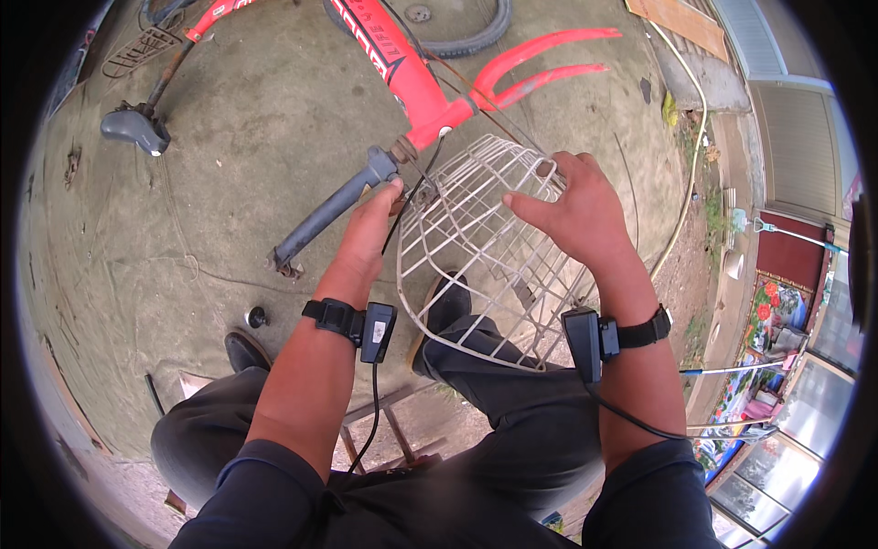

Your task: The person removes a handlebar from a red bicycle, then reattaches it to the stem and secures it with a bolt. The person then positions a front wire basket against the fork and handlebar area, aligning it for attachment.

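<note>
A red bicycle frame (pixel 430 112) with a forked end lies on the ground ahead of me. Its dark grey handlebar (pixel 325 215) points toward the lower left. My left hand (pixel 373 215) is closed at the handlebar's inner end, with the thumb beside the stem and the other fingers mostly hidden. Just right of it, a pale wire basket (pixel 476 265) is tilted above my shoe and knee. My right hand (pixel 581 206) grips the basket's far right corner, its fingers curled over the wires and its thumb held apart. Thin cables (pixel 416 197) run between the handlebar and basket.
A grey saddle (pixel 137 130) on its post lies at the far left, near a rusty rack (pixel 142 50). A bicycle wheel (pixel 471 41) lies behind the frame. A pale hose (pixel 697 151) bends along the right. A small dark round part (pixel 256 317) rests near my left shoe.
</note>
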Tool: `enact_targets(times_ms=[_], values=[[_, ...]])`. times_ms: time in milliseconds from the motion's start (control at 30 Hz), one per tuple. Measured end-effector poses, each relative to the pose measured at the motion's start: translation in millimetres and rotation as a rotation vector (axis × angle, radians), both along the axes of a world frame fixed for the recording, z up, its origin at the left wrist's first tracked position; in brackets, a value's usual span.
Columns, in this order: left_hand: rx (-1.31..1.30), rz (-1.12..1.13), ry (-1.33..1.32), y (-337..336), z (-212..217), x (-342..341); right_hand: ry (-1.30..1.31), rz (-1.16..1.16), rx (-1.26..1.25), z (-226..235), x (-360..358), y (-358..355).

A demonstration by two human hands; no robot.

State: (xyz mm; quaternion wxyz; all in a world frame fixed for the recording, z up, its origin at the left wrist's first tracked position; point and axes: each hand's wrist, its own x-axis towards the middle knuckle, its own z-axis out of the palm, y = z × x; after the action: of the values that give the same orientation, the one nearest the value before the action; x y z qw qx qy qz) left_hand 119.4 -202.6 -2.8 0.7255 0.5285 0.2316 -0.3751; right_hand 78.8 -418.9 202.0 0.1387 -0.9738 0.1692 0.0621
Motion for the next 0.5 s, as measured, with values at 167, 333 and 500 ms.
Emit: enact_targets(times_ms=[167, 333, 500], values=[[-0.289, 0.057, 0.146, -5.6, -4.3, 4.1, -0.008, 0.003, 0.018, 0.7, -1.0, -0.8], [-0.48, 0.029, 0.014, 8.8, -22.8, -5.2, 0.008, -0.011, 0.011, -0.6, 0.4, -3.9], [-0.511, 0.049, 0.041, 9.1, -31.9, -8.5, -0.003, -0.009, 0.015, -2.1, -0.5, -3.2]])
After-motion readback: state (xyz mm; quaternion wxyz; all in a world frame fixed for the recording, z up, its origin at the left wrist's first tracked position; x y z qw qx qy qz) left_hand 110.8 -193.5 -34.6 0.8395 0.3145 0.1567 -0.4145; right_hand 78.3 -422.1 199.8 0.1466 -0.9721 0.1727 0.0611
